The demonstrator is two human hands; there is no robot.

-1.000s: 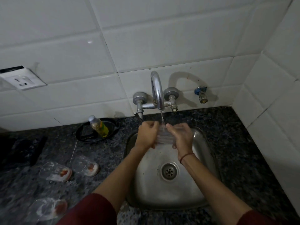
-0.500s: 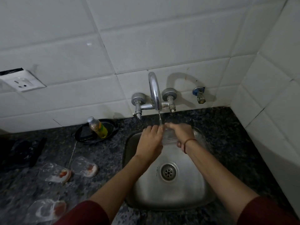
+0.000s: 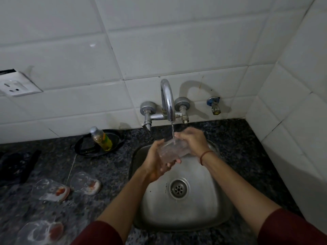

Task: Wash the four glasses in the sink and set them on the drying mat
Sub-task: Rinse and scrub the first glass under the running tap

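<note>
A clear glass [image 3: 170, 150] lies tilted on its side under the thin water stream from the tap [image 3: 167, 99], above the steel sink [image 3: 208, 200]. My left hand [image 3: 157, 161] cups its base from below. My right hand [image 3: 192, 141] grips its rim end from above. Three more clear glasses lie on the dark counter at the left, each with a red mark at the base: one [image 3: 86, 183] nearest the sink, one [image 3: 50, 190] beside it, one [image 3: 39, 232] at the bottom left.
A black oval dish [image 3: 85, 149] holds a bottle of yellow liquid [image 3: 101, 138] behind the glasses. A dark cloth [image 3: 16, 165] lies at the far left. A wall socket [image 3: 15, 85] and a small valve [image 3: 215, 105] sit on the tiled wall; tiles close the right side.
My left hand has dropped from the glass's top to under its base. The glass has tipped onto its side and now shows between both hands under the stream.
</note>
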